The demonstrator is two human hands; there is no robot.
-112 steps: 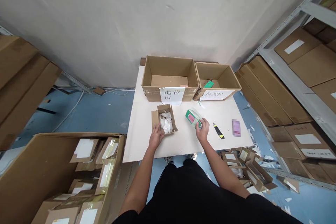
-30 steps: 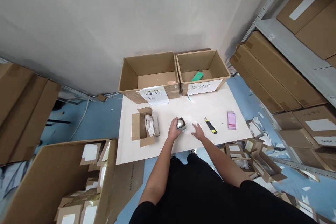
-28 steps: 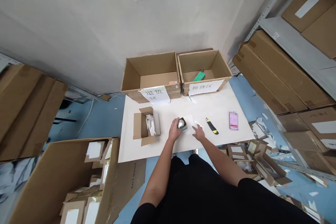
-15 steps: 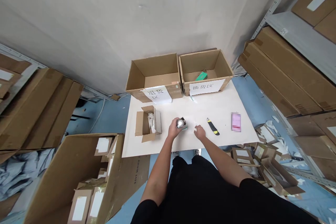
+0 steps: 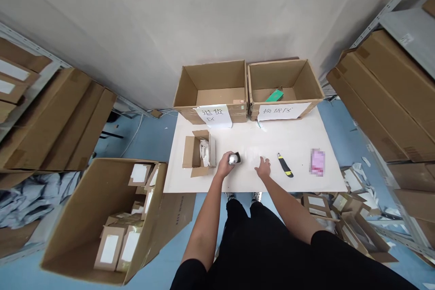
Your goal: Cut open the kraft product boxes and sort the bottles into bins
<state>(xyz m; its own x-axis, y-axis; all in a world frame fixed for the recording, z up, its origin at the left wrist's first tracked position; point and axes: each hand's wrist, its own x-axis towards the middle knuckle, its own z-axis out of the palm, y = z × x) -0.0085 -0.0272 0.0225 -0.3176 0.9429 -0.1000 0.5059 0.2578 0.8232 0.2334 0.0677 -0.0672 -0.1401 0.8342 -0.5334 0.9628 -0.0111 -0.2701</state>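
Note:
My left hand (image 5: pixel 224 166) is closed around a small box with a shiny, rounded silver object (image 5: pixel 234 159) showing at its top; what the object is I cannot tell. To its right, my right hand (image 5: pixel 263 168) hovers at or on the white tabletop (image 5: pixel 238 182), fingers spread and nothing in them. Between the hands lies a faint see-through patch, perhaps clear plastic. A yellow and black utility knife (image 5: pixel 285 165) rests right of my right hand. Left of my left hand stands an opened small carton (image 5: pixel 212 152) with white packing inside.
Two large cartons with paper signs, the left carton (image 5: pixel 238 111) and the right carton (image 5: pixel 307 108), stand at the back; a green box (image 5: pixel 275 95) is in the right one. A blurred pink item (image 5: pixel 317 162) lies far right. A big carton (image 5: pixel 56 253) of boxes stands lower left.
My right hand has gone from curled fingers to spread ones. The small box in my left hand has turned slightly, showing less of its side. The whole view has shifted.

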